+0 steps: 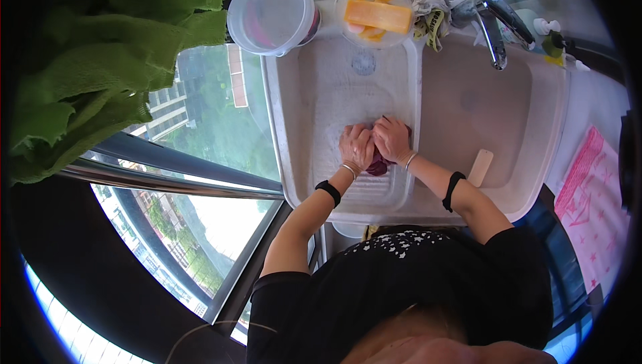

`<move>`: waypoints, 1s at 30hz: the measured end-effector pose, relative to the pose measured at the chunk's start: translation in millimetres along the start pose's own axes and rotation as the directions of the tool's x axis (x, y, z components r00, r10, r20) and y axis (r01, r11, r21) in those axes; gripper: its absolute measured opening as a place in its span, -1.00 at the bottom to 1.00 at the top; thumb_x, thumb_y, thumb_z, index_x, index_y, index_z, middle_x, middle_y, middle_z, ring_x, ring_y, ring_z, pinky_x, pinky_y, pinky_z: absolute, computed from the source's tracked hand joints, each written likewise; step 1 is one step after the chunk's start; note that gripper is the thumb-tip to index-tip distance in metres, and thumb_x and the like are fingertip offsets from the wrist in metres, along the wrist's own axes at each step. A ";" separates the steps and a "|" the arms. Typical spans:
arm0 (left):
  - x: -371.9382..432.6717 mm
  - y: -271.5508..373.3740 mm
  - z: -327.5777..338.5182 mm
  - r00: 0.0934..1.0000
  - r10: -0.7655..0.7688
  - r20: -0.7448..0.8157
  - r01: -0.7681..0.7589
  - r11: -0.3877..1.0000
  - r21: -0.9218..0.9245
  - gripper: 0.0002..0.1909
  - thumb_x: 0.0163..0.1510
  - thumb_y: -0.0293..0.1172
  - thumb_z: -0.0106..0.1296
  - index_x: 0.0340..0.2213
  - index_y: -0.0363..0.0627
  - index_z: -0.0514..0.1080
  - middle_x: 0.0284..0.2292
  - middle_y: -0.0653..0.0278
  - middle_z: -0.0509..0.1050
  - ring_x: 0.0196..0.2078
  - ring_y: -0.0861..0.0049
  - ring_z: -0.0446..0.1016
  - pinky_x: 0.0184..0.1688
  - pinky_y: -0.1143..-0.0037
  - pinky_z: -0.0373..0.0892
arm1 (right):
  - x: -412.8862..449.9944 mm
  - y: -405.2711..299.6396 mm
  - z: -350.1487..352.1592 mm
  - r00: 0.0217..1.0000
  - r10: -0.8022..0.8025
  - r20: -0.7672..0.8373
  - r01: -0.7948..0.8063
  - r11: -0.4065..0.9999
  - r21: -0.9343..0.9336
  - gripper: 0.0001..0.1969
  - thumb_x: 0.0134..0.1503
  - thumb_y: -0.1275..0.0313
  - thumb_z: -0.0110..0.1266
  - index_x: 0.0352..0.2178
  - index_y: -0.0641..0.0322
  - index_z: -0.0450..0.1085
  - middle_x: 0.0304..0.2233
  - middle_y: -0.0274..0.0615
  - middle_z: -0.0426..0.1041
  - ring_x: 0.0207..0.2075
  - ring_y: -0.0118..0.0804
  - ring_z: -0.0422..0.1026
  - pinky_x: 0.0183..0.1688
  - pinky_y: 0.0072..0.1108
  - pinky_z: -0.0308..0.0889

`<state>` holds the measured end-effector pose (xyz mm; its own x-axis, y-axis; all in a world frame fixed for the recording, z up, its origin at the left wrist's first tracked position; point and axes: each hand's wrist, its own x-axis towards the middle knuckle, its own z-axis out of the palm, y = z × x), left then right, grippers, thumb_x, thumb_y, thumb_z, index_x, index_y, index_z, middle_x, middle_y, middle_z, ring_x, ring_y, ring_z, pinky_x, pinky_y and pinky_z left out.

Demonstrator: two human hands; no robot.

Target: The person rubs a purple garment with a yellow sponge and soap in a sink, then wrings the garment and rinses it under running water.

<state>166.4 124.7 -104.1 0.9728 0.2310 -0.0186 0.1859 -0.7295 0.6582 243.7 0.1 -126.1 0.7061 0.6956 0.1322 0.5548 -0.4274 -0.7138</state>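
A dark red wet cloth (378,164) lies bunched on the ribbed washboard part of a pale laundry sink (331,88). My left hand (357,144) grips its left side, fingers curled. My right hand (391,138) is closed on its right and upper side, close against the left hand. Much of the cloth is hidden under both hands. To the right, a basin (471,128) of cloudy water adjoins the washboard side, with a flat pale wooden or plastic piece (480,167) near its front edge.
Along the back rim stand a translucent bucket (271,15), a dish with an orange soap bar (378,16), crumpled rags (426,8) and a chrome faucet (494,33). Green fabric (100,63) hangs at upper left; a pink patterned cloth (592,208) lies right.
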 end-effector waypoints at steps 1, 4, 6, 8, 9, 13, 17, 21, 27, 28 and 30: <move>2.4 -0.9 -1.4 1.000 0.008 -0.003 -0.008 1.000 0.004 -0.82 -0.10 -0.33 -0.12 -0.46 -0.14 0.40 -0.32 0.14 0.39 -0.26 0.12 0.32 -0.22 0.26 0.27 | 3.4 2.3 -1.0 1.000 -0.003 -0.009 0.003 1.000 -0.001 -0.90 -0.08 0.36 -0.02 -0.58 0.14 0.31 -0.46 -0.27 0.35 -0.37 -0.19 0.32 -0.35 -0.40 0.19; 5.4 -4.9 -0.6 1.000 0.004 0.015 -0.003 0.999 -0.037 -0.83 -0.08 -0.34 -0.13 -0.49 -0.13 0.39 -0.37 0.15 0.39 -0.33 0.13 0.33 -0.28 0.30 0.29 | 7.8 9.1 -0.7 0.999 -0.023 0.034 0.020 0.996 0.087 -0.88 -0.06 0.35 -0.04 -0.60 0.14 0.28 -0.50 -0.26 0.32 -0.41 -0.18 0.34 -0.43 -0.39 0.22; 7.2 -9.5 0.5 0.999 -0.007 0.031 0.008 0.999 -0.038 -0.84 -0.07 -0.34 -0.15 -0.50 -0.13 0.38 -0.39 0.14 0.38 -0.34 0.12 0.33 -0.31 0.29 0.29 | 11.9 11.6 0.0 0.999 -0.021 0.027 0.016 0.984 0.178 -0.85 -0.05 0.35 -0.07 -0.61 0.15 0.27 -0.56 -0.19 0.31 -0.48 -0.12 0.34 -0.47 -0.34 0.24; 8.3 -14.3 3.0 1.000 -0.007 0.024 0.009 0.998 -0.062 -0.84 -0.05 -0.35 -0.16 -0.50 -0.13 0.37 -0.39 0.13 0.39 -0.34 0.10 0.33 -0.32 0.28 0.29 | 12.7 13.9 0.7 1.000 -0.014 0.023 0.009 0.983 0.186 -0.85 -0.03 0.35 -0.08 -0.60 0.16 0.28 -0.56 -0.15 0.32 -0.49 -0.08 0.35 -0.47 -0.32 0.25; 9.1 -16.4 5.2 1.000 -0.017 0.023 0.019 0.996 -0.091 -0.84 -0.04 -0.35 -0.18 -0.50 -0.13 0.37 -0.39 0.13 0.39 -0.33 0.09 0.33 -0.34 0.27 0.28 | 12.3 15.4 0.7 1.000 -0.001 0.028 -0.005 0.981 0.194 -0.84 -0.02 0.35 -0.10 -0.59 0.17 0.30 -0.57 -0.11 0.33 -0.50 -0.04 0.36 -0.47 -0.30 0.25; 12.5 -34.9 12.7 0.991 -0.117 0.058 0.123 0.987 -0.100 -0.78 -0.01 -0.29 -0.20 -0.45 -0.13 0.39 -0.34 0.15 0.42 -0.29 0.02 0.35 -0.30 0.24 0.30 | 15.9 16.2 9.6 0.991 0.121 0.051 -0.128 0.975 0.184 -0.80 0.01 0.33 -0.14 -0.56 0.19 0.35 -0.51 -0.05 0.40 -0.45 0.04 0.38 -0.44 -0.29 0.27; 48.1 -24.4 -4.1 0.711 -0.606 0.357 0.694 0.522 -0.496 -0.44 0.10 0.10 -0.30 -0.14 -0.12 0.34 -0.13 0.12 0.41 -0.08 0.09 0.37 -0.03 0.30 0.30 | 50.7 45.6 -1.8 0.654 0.624 0.427 -0.720 0.343 0.603 -0.57 0.13 0.08 -0.25 -0.35 0.23 0.39 -0.31 -0.08 0.47 -0.32 -0.05 0.43 -0.30 -0.29 0.30; 30.2 -26.0 -71.5 0.576 -0.518 0.632 0.535 -0.346 -0.771 -0.04 0.00 0.42 -0.42 0.11 -0.25 0.06 -0.03 -0.03 0.33 0.06 0.18 0.30 0.13 0.22 0.20 | 46.0 10.3 -76.3 0.436 0.376 0.818 -0.655 -0.491 0.575 -0.30 0.15 -0.13 -0.33 0.01 0.31 0.24 0.01 -0.13 0.32 0.06 -0.28 0.26 0.12 -0.42 0.17; -29.6 22.3 -78.7 0.605 -0.617 0.502 0.605 -0.054 -0.795 -0.27 0.05 0.17 -0.14 0.02 -0.26 0.23 -0.13 0.11 0.43 -0.10 0.32 0.43 0.00 0.39 0.32 | -51.5 23.1 -109.8 0.556 0.224 0.801 -0.823 0.014 0.568 -0.54 0.16 0.15 -0.09 -0.03 0.27 0.29 -0.09 -0.25 0.40 -0.04 -0.36 0.33 0.04 -0.52 0.21; -48.2 10.1 -70.8 0.658 -0.589 0.469 0.648 0.125 -0.752 -0.36 0.06 0.05 -0.04 -0.03 -0.28 0.30 -0.17 0.13 0.46 -0.16 0.37 0.45 -0.08 0.46 0.36 | -60.4 31.9 -111.3 0.554 0.209 0.806 -0.826 0.017 0.563 -0.54 0.16 0.15 -0.09 -0.03 0.27 0.29 -0.09 -0.25 0.40 -0.04 -0.36 0.33 0.04 -0.52 0.21; -71.7 1.9 -67.2 0.634 -0.604 0.483 0.738 0.285 -0.611 -0.47 0.03 -0.13 -0.01 -0.06 -0.30 0.33 -0.22 0.13 0.48 -0.21 0.41 0.46 -0.13 0.48 0.36 | -83.8 57.1 -116.8 0.569 0.243 0.786 -0.798 0.393 0.457 -0.69 0.13 0.31 -0.03 -0.11 0.21 0.36 -0.20 -0.32 0.44 -0.16 -0.42 0.38 -0.08 -0.57 0.26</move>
<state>87.7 150.1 -50.9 0.5711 0.2762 -0.7730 0.6863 0.3561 0.6342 267.7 -150.0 -97.6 0.1906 0.7456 -0.6386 -0.5468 -0.4596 -0.6998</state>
